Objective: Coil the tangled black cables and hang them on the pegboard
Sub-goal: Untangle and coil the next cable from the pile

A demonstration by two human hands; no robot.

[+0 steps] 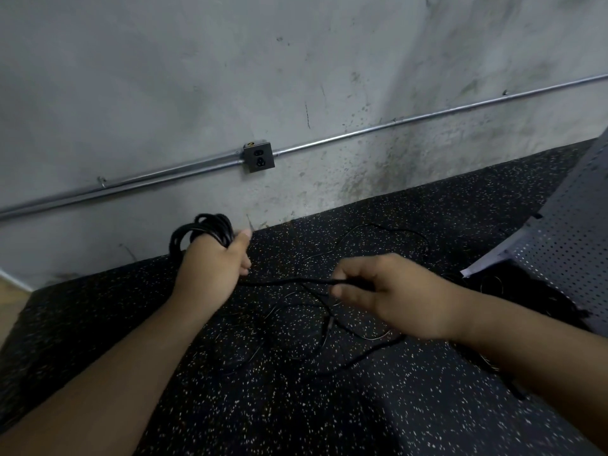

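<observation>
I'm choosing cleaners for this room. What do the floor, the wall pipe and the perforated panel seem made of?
Floor: likely rubber matting, matte black with pale flecks. Wall pipe: metal conduit, probably galvanised steel, given its dull silver sheen. Perforated panel: grey, matte, evenly holed; painted metal or hardboard, hard to tell.

Our left hand holds the coil left of our right hand (a strand runs between them). Loose cable lies on the floor below; the pegboard sits far right.

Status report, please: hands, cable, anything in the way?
Left hand grips coil. Right hand pinches loose strand. Remaining cable tangled on floor. Pegboard at right.
</observation>
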